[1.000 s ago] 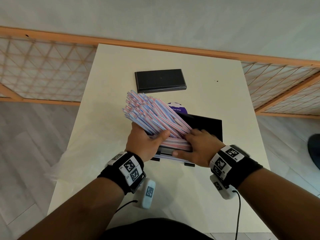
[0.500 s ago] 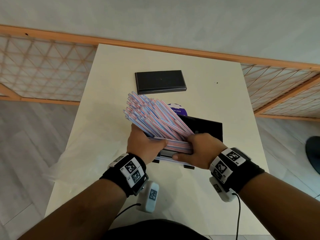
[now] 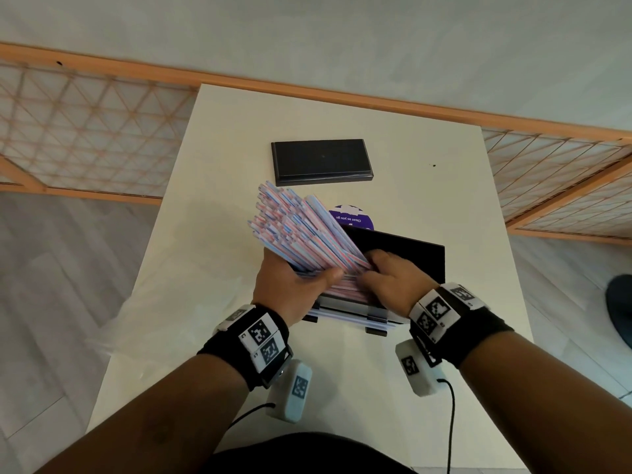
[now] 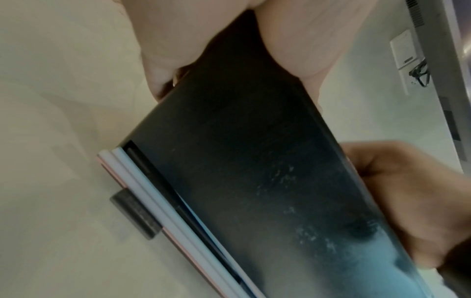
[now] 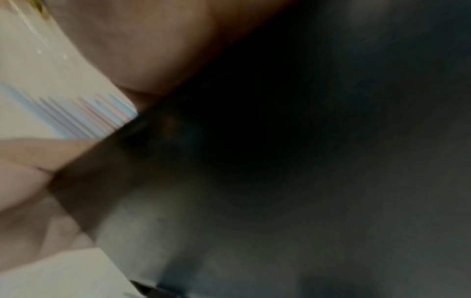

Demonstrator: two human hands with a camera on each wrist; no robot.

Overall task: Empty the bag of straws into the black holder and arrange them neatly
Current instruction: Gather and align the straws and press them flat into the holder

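Fanning up and away from the black holder (image 3: 403, 254), the straws (image 3: 294, 230) are out of their bag but far from settled: the big pink-and-blue bundle leans off the holder's left end with its far tips splayed, and only a few straws lie flat along the holder's near edge, as the left wrist view shows. The left hand (image 3: 294, 285) has its thumb and fingers curled round the low end of the bundle at the holder's left end; the right hand (image 3: 393, 282) has its fingers bent over the same low ends inside the holder, gripping or pressing them down, though which I cannot tell. Emptying looks done, judging by the limp clear bag (image 3: 143, 323) lying on the surface (image 3: 427, 186) left of the holder. Laying the bundle down level and squaring the ends remains. Beyond the holder sit a purple round label (image 3: 355, 217) and a flat black lid (image 3: 321, 161).
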